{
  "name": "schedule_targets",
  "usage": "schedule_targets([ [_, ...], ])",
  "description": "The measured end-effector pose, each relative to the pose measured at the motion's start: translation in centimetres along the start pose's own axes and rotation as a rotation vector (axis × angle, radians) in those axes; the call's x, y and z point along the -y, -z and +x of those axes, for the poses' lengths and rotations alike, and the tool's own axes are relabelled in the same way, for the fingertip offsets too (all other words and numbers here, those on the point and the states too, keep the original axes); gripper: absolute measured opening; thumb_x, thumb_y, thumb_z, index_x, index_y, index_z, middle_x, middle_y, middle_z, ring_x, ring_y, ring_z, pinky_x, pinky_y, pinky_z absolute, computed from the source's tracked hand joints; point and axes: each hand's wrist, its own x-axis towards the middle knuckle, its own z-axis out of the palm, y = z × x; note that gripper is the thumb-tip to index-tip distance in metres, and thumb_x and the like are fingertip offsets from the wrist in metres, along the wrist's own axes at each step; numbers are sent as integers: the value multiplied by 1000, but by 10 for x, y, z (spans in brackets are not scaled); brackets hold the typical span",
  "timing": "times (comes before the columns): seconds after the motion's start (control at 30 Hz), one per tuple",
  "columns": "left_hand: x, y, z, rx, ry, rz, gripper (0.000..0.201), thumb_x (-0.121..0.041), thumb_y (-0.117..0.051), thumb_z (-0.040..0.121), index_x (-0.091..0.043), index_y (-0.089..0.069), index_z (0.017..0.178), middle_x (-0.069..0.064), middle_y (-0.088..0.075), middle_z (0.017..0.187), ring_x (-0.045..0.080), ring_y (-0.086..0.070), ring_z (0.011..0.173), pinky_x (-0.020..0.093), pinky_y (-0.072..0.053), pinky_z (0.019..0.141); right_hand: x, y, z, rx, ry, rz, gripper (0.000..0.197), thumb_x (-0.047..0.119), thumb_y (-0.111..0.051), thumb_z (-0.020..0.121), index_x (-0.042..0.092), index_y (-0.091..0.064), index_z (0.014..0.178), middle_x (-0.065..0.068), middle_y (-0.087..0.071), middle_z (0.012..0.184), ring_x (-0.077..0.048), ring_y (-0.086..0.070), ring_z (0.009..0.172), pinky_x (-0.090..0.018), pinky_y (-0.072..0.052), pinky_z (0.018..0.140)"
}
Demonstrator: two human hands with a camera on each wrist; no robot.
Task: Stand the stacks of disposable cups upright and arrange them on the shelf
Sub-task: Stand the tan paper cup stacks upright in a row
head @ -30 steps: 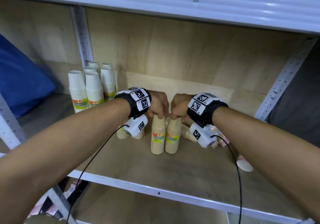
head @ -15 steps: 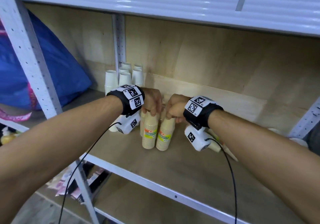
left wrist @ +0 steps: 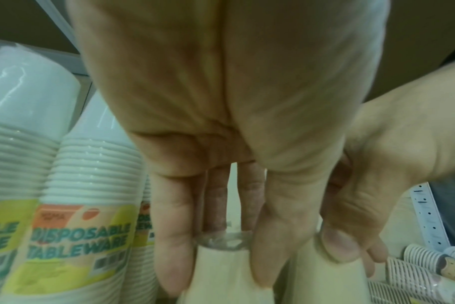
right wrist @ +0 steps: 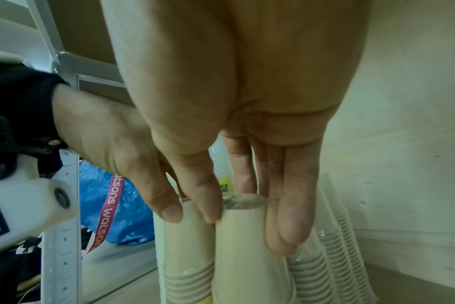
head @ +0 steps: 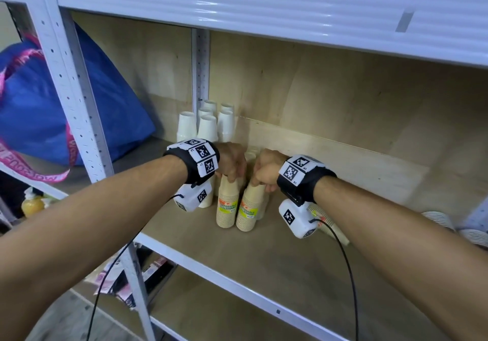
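Gripping each tan stack by its top, your left hand (head: 232, 162) and right hand (head: 264, 173) hold the left stack (head: 227, 206) and right stack (head: 249, 208) upright (touching) on the shelf (head: 264, 266). Letting go carelessly could topple them into the white stacks (head: 208, 126).

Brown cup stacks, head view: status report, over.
Left hand gripping left brown stack by its top; right hand gripping right brown stack. Both upright, side by side on shelf. White stacks stand behind; fallen stacks lie right.

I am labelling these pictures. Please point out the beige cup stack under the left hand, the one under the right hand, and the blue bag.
Left beige cup stack (head: 227, 207), head view, label.
Right beige cup stack (head: 248, 210), head view, label.
Blue bag (head: 39, 108), head view, side.
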Motion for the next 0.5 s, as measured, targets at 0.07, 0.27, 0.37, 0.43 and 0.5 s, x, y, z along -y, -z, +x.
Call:
schedule_targets([
  [0.07,1,-1,0,4,-2,-12,32,-3,-71,78,-19,-72,106,-12,-64,83,11,-60,83,28,-53,71,1,-2,1,-3,2,5,33,12,-72,81,-3,-66,110,-7,-59,64,-28,-69,66,-35,-60,65],
  [0.27,4,-2,1,10,-5,-9,26,-5,-72,78,-23,-71,97,-11,-62,80,9,-58,77,24,-48,65,0,-3,3,-5,6,17,27,14,-73,81,1,-67,104,-8,-63,68,-30,-72,77,-35,-60,68],
  [0.37,1,4,0,9,8,-1,25,-4,-71,76,-23,-69,92,-2,-67,89,13,-60,78,23,-49,64,-2,5,3,-54,3,10,31,18,-76,78,4,-65,104,-10,-66,80,-27,-70,78,-36,-59,74],
  [0.43,-4,11,0,-7,17,4,31,0,-69,70,-19,-72,95,7,-71,97,16,-62,77,24,-50,63,-7,16,4,-83,-11,6,31,25,-78,76,7,-66,99,-8,-66,78,-26,-68,76,-34,-57,73],
  [0.5,-11,21,1,-39,8,-3,31,-1,-69,72,-18,-73,97,9,-71,100,19,-63,81,29,-52,67,-17,28,3,-114,-25,1,29,28,-76,76,8,-67,95,-8,-68,76,-27,-70,78,-35,-57,73],
])
